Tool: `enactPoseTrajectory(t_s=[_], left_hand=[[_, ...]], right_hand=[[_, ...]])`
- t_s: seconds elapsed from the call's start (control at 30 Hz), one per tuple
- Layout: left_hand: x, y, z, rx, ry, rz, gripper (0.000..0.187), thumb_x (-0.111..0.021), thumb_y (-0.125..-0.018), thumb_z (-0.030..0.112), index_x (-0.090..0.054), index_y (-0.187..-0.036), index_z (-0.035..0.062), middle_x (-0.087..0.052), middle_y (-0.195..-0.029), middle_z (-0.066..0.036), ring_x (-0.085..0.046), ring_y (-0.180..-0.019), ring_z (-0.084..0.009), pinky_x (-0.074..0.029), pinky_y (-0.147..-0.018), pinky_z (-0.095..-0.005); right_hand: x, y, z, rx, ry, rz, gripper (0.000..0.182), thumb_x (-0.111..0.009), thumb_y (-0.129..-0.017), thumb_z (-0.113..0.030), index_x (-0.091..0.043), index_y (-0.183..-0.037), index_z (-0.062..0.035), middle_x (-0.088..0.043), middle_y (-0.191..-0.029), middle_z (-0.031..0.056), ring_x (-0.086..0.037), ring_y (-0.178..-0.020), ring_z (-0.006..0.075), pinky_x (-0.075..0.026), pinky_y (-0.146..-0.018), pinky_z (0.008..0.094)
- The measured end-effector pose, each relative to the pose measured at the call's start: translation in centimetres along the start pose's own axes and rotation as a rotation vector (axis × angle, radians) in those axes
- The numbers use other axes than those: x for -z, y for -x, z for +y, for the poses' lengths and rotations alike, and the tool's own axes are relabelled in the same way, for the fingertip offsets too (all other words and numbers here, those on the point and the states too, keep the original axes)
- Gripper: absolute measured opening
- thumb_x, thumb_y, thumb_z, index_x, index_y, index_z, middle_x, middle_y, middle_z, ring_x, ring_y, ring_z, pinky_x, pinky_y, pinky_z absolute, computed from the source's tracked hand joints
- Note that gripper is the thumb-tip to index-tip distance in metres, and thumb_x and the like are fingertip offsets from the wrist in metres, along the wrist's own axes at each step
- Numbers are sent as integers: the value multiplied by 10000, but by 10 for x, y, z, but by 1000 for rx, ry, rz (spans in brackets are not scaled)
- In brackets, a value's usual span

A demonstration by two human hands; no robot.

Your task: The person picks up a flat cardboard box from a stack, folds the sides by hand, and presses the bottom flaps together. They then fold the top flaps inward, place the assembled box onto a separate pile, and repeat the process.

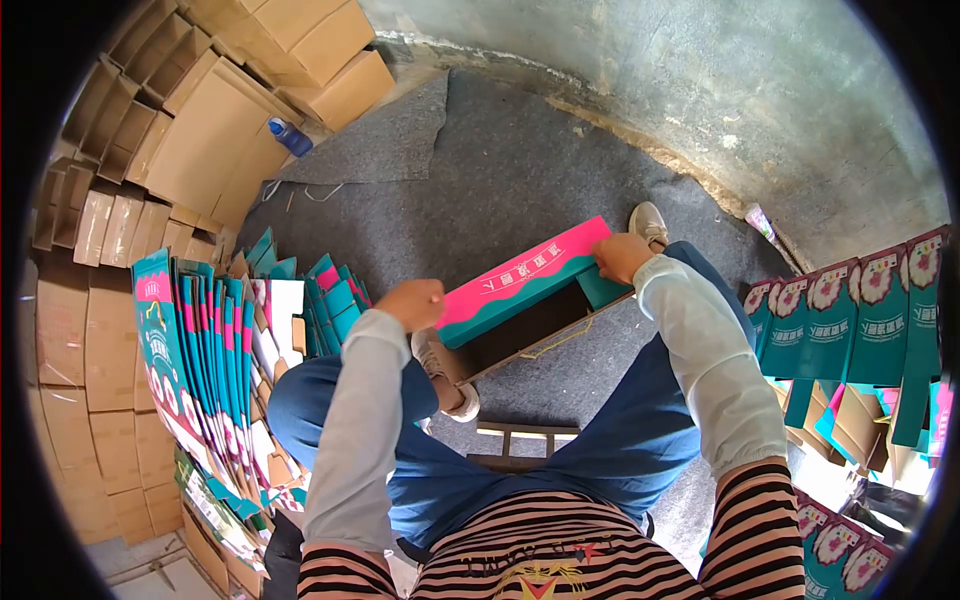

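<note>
Between my knees I have a long pink and teal cardboard box (520, 275) with white lettering on its pink band. Its side facing me is open and shows a dark inside, and a yellow cord hangs along the lower edge. My left hand (412, 303) is closed at the box's left end; the fingertips are partly hidden. At the other end, my right hand (622, 257) grips the upper right corner, fingers curled over the edge beside a folded teal flap (600, 290).
Flattened printed boxes (215, 340) stand stacked at my left. More teal printed boxes (830, 320) line the right side. Brown cartons (220, 140) rise at the far left, with a blue bottle (290, 137) on them. A concrete wall (680, 90) curves behind the grey floor covering (480, 150).
</note>
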State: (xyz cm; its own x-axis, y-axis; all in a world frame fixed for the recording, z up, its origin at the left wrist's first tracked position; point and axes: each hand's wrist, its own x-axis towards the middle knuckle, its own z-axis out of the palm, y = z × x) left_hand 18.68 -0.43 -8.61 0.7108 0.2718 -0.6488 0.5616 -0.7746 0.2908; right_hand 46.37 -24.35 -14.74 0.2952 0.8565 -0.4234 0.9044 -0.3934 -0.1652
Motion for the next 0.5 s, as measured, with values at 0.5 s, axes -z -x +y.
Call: enactPoseTrajectory(t_s=[0.5], left_hand=[[-88,27,21,-93,-11,434,564,-737,-734,444,-492,-1022,25,-571,-1007,-184,-599,-905,-375,-504,-746,-439]], right_hand=[[5,0,-9,-13,58,-5,250,-719,-696,-172,-663,-920,-76,-672,-902,145,-642,-894,341,-520,-762,451]])
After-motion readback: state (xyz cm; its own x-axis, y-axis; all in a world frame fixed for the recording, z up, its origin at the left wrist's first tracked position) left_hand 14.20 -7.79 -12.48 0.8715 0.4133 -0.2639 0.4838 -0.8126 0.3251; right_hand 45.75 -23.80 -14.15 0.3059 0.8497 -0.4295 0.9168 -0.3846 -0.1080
